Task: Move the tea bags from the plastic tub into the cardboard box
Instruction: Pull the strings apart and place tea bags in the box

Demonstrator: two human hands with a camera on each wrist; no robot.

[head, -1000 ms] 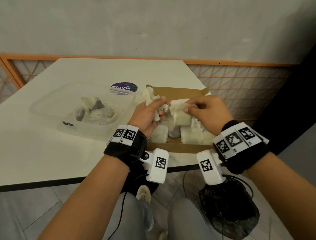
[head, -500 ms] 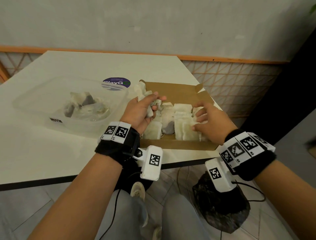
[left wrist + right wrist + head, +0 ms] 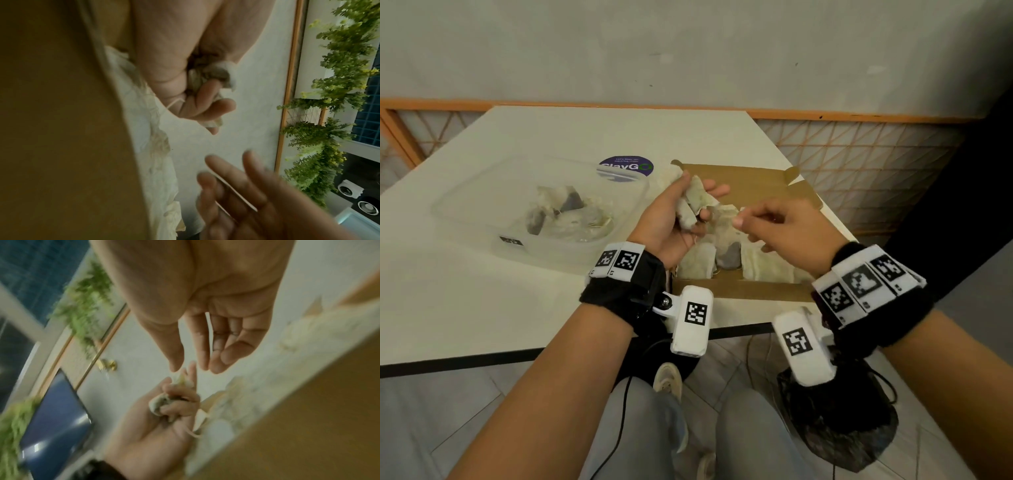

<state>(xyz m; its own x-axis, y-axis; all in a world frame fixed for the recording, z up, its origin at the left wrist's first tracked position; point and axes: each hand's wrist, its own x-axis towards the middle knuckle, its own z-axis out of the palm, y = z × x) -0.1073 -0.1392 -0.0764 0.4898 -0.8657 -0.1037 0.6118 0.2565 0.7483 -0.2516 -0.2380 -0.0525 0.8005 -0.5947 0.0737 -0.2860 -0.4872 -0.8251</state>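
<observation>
My left hand (image 3: 690,205) hovers over the left side of the cardboard box (image 3: 739,291) and grips a crumpled bunch of tea bags (image 3: 697,202). The left wrist view shows its fingers (image 3: 205,100) curled round the tea bags (image 3: 207,76). My right hand (image 3: 743,222) hangs over the box just right of the left hand, fingers relaxed and holding nothing; the right wrist view shows its bare palm (image 3: 230,305). Several tea bags (image 3: 767,270) lie packed in the box. The clear plastic tub (image 3: 465,205) stands to the left with several tea bags (image 3: 565,212) inside.
A round purple sticker (image 3: 626,167) lies on the white table (image 3: 482,301) behind the tub. The box stands at the table's near right corner. A black bag (image 3: 839,428) lies on the floor below. An orange lattice rail (image 3: 859,154) runs behind the table.
My right hand set a tea bag down in the box, then lifted off the packed bags and came up toward my left hand. The left hand kept its bunch.
</observation>
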